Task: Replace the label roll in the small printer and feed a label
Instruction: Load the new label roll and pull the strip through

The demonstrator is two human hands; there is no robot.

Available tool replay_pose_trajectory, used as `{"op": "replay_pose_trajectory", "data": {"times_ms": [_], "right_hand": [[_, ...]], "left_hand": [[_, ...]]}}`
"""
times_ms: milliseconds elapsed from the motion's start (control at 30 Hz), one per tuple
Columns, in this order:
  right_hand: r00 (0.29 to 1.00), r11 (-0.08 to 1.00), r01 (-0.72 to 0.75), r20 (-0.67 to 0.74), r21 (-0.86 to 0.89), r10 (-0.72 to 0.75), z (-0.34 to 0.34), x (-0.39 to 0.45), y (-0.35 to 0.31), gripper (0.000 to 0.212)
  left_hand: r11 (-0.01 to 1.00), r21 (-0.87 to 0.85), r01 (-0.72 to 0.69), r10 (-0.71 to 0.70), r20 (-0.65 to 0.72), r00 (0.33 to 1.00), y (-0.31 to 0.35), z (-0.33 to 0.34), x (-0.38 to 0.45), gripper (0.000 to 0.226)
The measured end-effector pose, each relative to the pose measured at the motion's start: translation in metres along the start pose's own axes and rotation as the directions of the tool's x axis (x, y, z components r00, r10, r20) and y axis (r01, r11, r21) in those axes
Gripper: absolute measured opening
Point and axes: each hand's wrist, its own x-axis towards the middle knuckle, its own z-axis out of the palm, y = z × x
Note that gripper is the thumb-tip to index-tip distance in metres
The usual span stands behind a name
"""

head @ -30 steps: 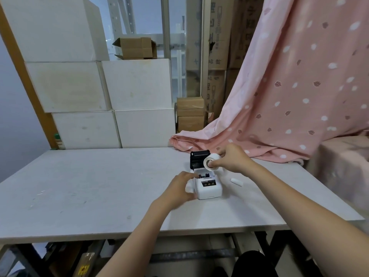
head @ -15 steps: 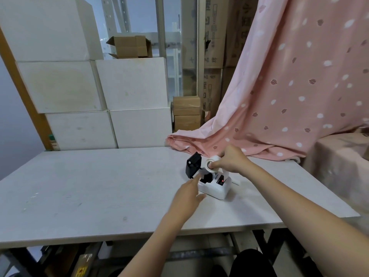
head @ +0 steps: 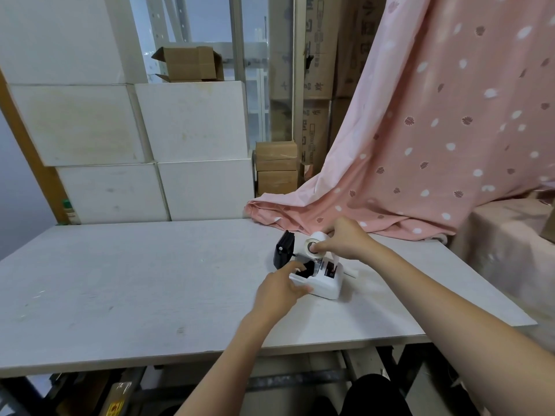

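1. While the left half of the surface (head: 120, 280) lies bare, everything of the task sits right of centre; stacked white boxes (head: 150, 151) stand far left behind it, well apart from the work.
2. Left hand (head: 280, 291): fingers loosely curled and half open, resting against the near left corner of the small printer (head: 322, 280); it seems to steady the body and does not hold anything up.
3. Printer: white, skewed on the surface, its black lid (head: 283, 249) swung up and back on the far left side, so the roll bay lies open between lid and front panel.
4. Label roll (head: 313, 246): just above the open bay and a little to its far right, core facing the camera and slightly left, so its axis runs near to far; a strip of paper trails down toward the printer.
5. Right hand (head: 345, 238): closed on the roll, thumb near the core and fingers over the top; it is the nearer hand to the bay.
6. Judged from this, the coming move is a short drop down and left; the axis probably must turn to lie across the bay.
7. Pink spotted curtain (head: 420, 145) drapes far right, touching the surface edge.
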Motion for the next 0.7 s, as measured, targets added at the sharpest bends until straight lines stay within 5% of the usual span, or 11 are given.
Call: {"op": "replay_pose_trajectory", "data": {"times_ms": [267, 533, 700], "right_hand": [[0.999, 1.0, 0.027, 0.025, 0.0, -0.027, 0.002, 0.0, -0.001, 0.038], [0.994, 0.998, 0.038, 0.107, -0.05, -0.032, 0.01, -0.001, -0.006, 0.02], [0.991, 0.993, 0.039, 0.134, -0.113, -0.024, 0.022, 0.004, -0.008, 0.039]], "left_hand": [[0.998, 0.04, -0.042, 0.045, -0.061, 0.997, -0.006, 0.007, -0.003, 0.045], [0.997, 0.002, -0.076, 0.076, -0.059, 0.995, -0.009, 0.007, -0.003, 0.018], [0.996, -0.081, -0.046, 0.041, -0.065, 0.997, -0.012, 0.005, -0.002, 0.019]]}}
